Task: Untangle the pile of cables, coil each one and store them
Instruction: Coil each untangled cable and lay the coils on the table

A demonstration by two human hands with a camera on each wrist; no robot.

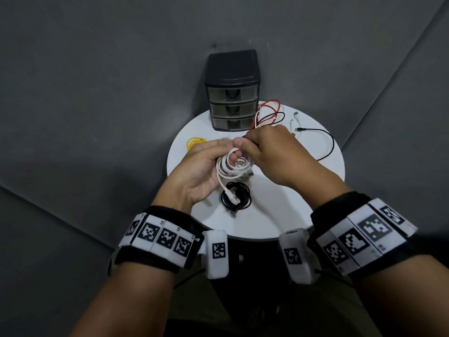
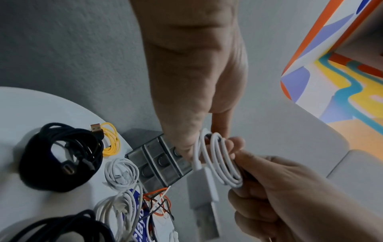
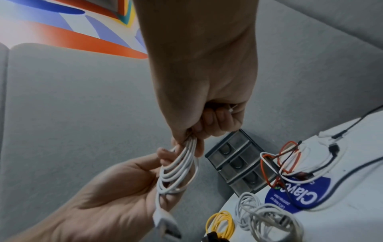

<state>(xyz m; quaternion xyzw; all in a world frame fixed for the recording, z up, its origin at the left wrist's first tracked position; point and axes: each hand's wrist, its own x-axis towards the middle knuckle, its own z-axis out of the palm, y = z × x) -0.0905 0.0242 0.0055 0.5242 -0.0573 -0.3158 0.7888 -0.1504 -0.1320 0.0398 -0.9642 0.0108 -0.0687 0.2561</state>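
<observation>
A white cable (image 1: 230, 166) is wound into a small coil held above the round white table (image 1: 279, 210). My left hand (image 1: 230, 152) lies palm up under it, with the thumb pressed on the loops and the fingers inside them. My right hand (image 1: 247, 147) pinches the coil's top from the right, fingers curled. The cable's USB plug (image 2: 205, 204) hangs free below the loops. The left wrist view shows the coil (image 2: 217, 160) between both hands. In the right wrist view the same coil (image 3: 178, 172) hangs from my right hand (image 3: 194, 135).
A dark three-drawer unit (image 1: 232, 93) stands at the table's back, drawers closed. Beside it lies a red, black and white wire tangle (image 1: 267, 115). A yellow coil (image 1: 194, 142), a black coil (image 1: 235, 197), a loose black cable (image 1: 325, 142) and white coils (image 3: 267, 214) lie on the table.
</observation>
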